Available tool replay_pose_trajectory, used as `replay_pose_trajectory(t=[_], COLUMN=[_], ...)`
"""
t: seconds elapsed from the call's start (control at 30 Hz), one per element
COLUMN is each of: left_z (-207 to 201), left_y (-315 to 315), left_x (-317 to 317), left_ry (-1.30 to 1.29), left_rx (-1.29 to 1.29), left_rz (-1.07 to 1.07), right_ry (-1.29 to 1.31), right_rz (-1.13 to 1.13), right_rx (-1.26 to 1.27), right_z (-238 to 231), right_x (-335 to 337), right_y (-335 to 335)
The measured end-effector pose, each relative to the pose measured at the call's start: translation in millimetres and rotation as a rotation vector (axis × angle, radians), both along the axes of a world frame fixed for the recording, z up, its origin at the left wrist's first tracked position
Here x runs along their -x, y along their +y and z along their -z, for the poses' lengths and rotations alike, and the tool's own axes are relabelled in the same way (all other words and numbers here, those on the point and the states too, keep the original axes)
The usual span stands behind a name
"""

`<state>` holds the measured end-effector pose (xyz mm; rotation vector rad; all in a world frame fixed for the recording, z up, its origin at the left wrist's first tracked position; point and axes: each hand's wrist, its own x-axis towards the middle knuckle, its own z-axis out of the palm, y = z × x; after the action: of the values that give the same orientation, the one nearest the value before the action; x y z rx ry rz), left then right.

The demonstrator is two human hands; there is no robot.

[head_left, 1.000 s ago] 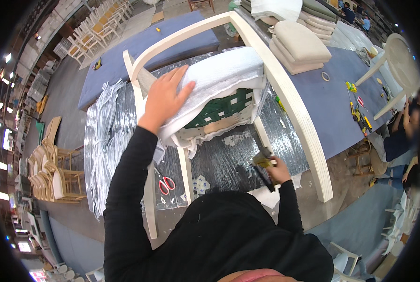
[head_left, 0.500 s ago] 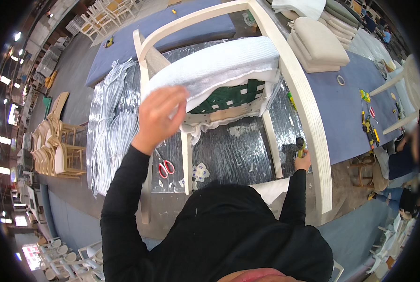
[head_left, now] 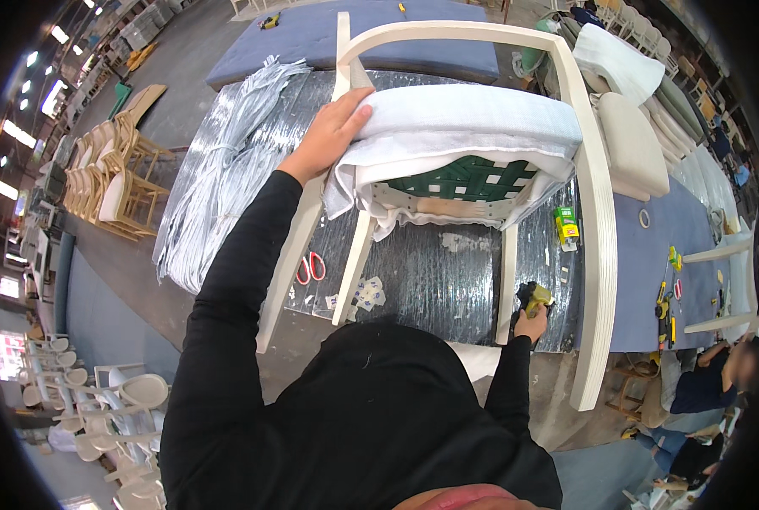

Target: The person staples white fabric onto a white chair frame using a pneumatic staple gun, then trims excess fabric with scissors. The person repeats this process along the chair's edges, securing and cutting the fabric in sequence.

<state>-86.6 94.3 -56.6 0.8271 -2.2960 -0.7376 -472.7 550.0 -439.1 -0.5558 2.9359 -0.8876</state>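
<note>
A pale wooden armchair [head_left: 596, 280] stands on the dark plastic-wrapped table before me. Its seat is wrapped in light grey-white fabric [head_left: 473, 106], whose loose edge hangs along the near side. Green woven webbing [head_left: 456, 180] shows beneath that edge. My left hand [head_left: 330, 134] lies on the fabric at the seat's left corner, fingers stretched out. Low by the chair's right near leg, my right hand [head_left: 530, 325] grips a yellow-green and black staple gun [head_left: 534, 297], held apart from the seat.
Red-handled scissors [head_left: 311, 268] and small paper packets [head_left: 368, 294] lie left of the near leg. A green-and-yellow box [head_left: 566, 225] sits at right. Bundled pale strips [head_left: 218, 161] cover the table's left side. Padded cushions [head_left: 630, 144] are stacked at far right, near another person [head_left: 711, 382].
My left hand has gone from hovering before the seat to resting on its left corner. The staple gun in my right hand has turned. The whole view has shifted.
</note>
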Motion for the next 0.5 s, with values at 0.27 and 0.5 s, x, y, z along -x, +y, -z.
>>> replay_pose_trajectory(t=[0.27,0.5], left_z=[2,13], left_y=[116,136], left_x=[-16,-50], left_ry=[-0.549,-0.311], left_rx=[0.297,-0.13], left_rz=[-0.021,0.234], right_ry=[-0.149,-0.535], right_rz=[-0.295,-0.892], right_rx=[0.284,0.617], right_z=[-22,-387], right_x=[6,-144], right_y=[-26,-89])
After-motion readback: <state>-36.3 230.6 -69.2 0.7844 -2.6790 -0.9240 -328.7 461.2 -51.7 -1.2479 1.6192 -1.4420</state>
